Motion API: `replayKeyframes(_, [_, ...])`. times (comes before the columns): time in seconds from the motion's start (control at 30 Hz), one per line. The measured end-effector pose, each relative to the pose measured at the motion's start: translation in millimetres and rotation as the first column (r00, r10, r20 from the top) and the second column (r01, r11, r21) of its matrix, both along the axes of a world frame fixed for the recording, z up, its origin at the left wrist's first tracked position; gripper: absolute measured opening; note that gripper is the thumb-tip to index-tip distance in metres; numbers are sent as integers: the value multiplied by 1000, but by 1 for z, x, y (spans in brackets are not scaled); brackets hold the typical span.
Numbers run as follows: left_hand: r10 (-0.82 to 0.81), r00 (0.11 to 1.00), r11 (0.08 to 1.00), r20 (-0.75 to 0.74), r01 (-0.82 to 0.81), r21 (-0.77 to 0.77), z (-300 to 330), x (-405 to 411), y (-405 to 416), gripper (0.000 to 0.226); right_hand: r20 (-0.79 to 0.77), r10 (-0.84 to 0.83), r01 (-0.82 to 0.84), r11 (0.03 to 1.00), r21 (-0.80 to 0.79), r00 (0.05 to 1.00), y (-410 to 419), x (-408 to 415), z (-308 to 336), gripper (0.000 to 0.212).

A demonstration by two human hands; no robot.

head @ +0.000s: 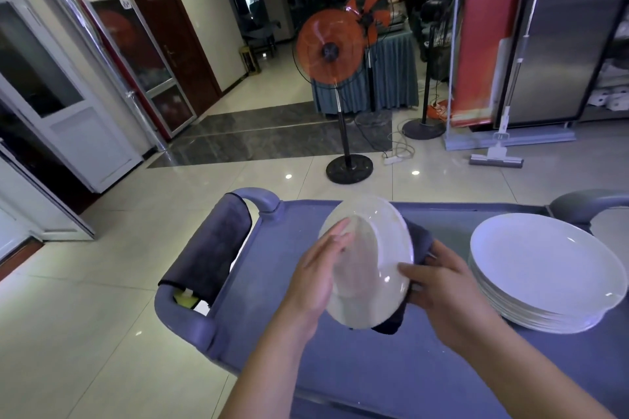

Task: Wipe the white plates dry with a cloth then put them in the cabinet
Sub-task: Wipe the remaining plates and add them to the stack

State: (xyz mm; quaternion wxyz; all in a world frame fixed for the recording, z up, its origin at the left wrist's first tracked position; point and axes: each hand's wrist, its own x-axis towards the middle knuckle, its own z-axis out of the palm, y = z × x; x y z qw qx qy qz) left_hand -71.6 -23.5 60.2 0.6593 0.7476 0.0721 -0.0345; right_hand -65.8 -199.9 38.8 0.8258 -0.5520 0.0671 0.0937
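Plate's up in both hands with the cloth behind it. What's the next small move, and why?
Probably rub the dark cloth across the plate's back: the right hand presses it there while the left hand steadies the face. No cabinet shows yet.

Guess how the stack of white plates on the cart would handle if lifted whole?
The stack of white plates is many deep, so probably heavy for one hand. Glossy glare on the rims suggests they are slippery, maybe wet. It looks rigid and likely ceramic, so breakable. The top plates could slide if the stack tilts off the cart.
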Motion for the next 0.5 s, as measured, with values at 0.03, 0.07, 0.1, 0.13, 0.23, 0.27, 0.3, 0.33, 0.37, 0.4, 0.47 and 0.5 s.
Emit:
replayKeyframes(0.03, [73,997,997,15,-73,-18,-1,0,9,29,-49,-3,8,995,98,999,-8,0,-2,29])
replayKeyframes(0.07, [157,987,987,29,-156,-41,-3,0,19,30,-75,-5,19,983,182,997,-15,-1,-1,27])
replayKeyframes(0.1, [213,977,975,23,-211,-69,-6,-2,28,38,-77,-4,23,969,247,997,-21,-3,0,24])
replayKeyframes(0.13, [203,979,974,8,-201,-101,-8,-3,36,56,-66,-3,22,955,294,998,-25,-4,2,21])
replayKeyframes(0.23, [-26,999,909,-42,6,-418,-14,-6,46,100,-14,6,0,918,396,1000,-29,-5,9,21])
replayKeyframes(0.27, [-100,995,862,7,90,-500,-12,-8,42,93,-17,3,4,913,409,1000,-29,-5,11,25])
replayKeyframes(0.3, [-135,989,831,58,145,-537,-10,-10,37,84,-24,-3,13,912,410,1000,-28,-4,12,27])
replayKeyframes(0.33, [-147,984,812,100,178,-557,-7,-12,32,77,-38,-10,24,915,403,999,-27,-4,14,28])
replayKeyframes(0.37, [-154,980,797,127,199,-571,-5,-13,30,72,-59,-18,40,916,398,998,-26,-4,14,30])
replayKeyframes(0.4, [-151,978,788,141,206,-581,-4,-13,29,69,-88,-30,63,917,393,996,-24,-5,16,32])
replayKeyframes(0.47, [-138,977,791,161,206,-576,-1,-16,31,62,-169,-68,129,916,381,983,-23,-3,13,35])
replayKeyframes(0.5, [-125,978,799,168,200,-567,2,-18,31,57,-207,-104,177,912,370,973,-24,-2,10,34])
